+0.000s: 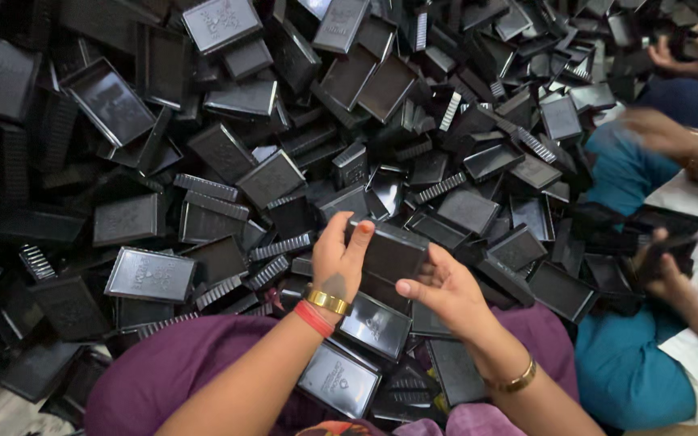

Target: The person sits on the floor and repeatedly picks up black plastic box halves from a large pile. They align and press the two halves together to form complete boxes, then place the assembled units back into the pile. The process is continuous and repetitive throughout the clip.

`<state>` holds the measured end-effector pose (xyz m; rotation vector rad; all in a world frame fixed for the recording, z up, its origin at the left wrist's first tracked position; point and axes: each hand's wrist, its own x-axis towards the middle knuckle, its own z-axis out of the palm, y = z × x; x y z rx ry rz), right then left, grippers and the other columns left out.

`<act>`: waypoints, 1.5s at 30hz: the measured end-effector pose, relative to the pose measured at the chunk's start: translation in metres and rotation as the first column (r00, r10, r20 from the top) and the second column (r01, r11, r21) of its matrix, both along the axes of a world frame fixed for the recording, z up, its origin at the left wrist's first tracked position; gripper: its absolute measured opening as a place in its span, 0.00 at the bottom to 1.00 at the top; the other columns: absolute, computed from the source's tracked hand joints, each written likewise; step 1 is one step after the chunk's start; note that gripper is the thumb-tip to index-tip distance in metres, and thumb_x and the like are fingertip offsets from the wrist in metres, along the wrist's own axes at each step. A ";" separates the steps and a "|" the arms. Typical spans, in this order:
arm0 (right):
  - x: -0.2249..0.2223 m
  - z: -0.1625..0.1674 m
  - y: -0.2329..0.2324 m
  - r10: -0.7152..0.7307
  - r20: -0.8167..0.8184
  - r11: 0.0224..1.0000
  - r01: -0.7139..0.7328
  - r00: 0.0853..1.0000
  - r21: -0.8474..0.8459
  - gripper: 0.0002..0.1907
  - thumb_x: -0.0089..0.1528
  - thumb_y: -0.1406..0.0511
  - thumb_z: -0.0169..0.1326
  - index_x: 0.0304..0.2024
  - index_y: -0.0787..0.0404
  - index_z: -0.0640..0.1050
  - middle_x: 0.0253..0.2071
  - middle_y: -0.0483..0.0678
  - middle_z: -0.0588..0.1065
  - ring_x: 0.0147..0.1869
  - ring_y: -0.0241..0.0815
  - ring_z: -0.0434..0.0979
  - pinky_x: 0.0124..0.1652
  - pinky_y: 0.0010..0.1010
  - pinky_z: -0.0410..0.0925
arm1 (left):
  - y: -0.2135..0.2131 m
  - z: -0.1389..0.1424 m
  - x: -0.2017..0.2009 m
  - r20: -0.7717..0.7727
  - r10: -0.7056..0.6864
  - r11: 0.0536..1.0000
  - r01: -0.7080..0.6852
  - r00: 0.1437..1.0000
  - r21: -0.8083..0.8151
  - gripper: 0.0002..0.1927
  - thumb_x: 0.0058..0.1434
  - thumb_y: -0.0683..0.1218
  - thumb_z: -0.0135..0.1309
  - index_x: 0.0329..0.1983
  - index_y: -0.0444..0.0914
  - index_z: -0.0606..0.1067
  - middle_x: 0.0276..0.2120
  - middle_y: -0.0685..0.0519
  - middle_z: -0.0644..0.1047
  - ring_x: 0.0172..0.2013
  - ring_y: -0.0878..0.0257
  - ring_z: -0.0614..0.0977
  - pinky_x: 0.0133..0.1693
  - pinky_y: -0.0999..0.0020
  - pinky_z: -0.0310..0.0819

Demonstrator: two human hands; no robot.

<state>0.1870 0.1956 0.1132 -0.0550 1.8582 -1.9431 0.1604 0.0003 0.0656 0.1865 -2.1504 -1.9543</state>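
filling most of the frame, a heap of black plastic trays (228, 153) is seen. at lower centre, one black rectangular tray (393, 252) is pinched between the left hand (338, 262) and the right hand (444, 288), fingers curled round its edges, above purple-clad knees (179, 363).

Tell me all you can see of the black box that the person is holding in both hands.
The black box is a flat, shallow rectangular piece, seemingly of smooth plastic with a slight sheen. It is held level just above the person's lap, over the near edge of a large heap of similar black trays. The left hand grips its left end, fingers curled over the top edge. The right hand supports its lower right side with thumb and fingers. Whether it is a lid or a base cannot be told.
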 end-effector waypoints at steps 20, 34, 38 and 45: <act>-0.004 -0.001 0.015 0.028 -0.143 0.996 -0.040 0.989 -0.083 0.42 0.60 0.67 0.63 0.73 0.58 0.59 0.65 0.50 0.70 0.66 0.39 0.72 0.63 0.34 0.66 | 0.006 0.035 0.014 -0.013 -0.415 0.891 0.410 0.910 0.196 0.46 0.49 0.51 0.70 0.68 0.40 0.60 0.56 0.48 0.73 0.51 0.56 0.80 0.50 0.59 0.80; 0.018 -0.003 0.010 -0.183 -0.136 0.972 0.159 0.974 -0.171 0.37 0.65 0.65 0.61 0.74 0.67 0.64 0.68 0.52 0.71 0.67 0.39 0.72 0.65 0.32 0.65 | 0.002 0.021 0.016 0.016 -0.616 0.594 0.451 0.787 0.666 0.46 0.55 0.48 0.70 0.75 0.45 0.60 0.48 0.51 0.75 0.46 0.62 0.77 0.44 0.66 0.76; 0.032 0.001 0.000 0.127 -0.506 0.962 0.018 0.853 0.272 0.45 0.58 0.61 0.66 0.72 0.69 0.61 0.66 0.53 0.69 0.67 0.41 0.71 0.62 0.31 0.65 | 0.010 0.008 0.016 0.305 -0.492 0.630 0.092 0.815 0.771 0.41 0.51 0.54 0.66 0.68 0.44 0.63 0.45 0.54 0.76 0.44 0.62 0.80 0.37 0.63 0.80; 0.034 -0.009 -0.003 -0.031 -0.250 0.929 0.120 0.968 0.350 0.28 0.63 0.64 0.61 0.64 0.68 0.73 0.41 0.53 0.76 0.40 0.36 0.73 0.39 0.29 0.69 | -0.002 -0.002 0.006 -0.098 -0.129 0.972 0.106 0.987 -0.208 0.21 0.70 0.60 0.58 0.44 0.36 0.78 0.39 0.49 0.75 0.44 0.57 0.77 0.46 0.61 0.74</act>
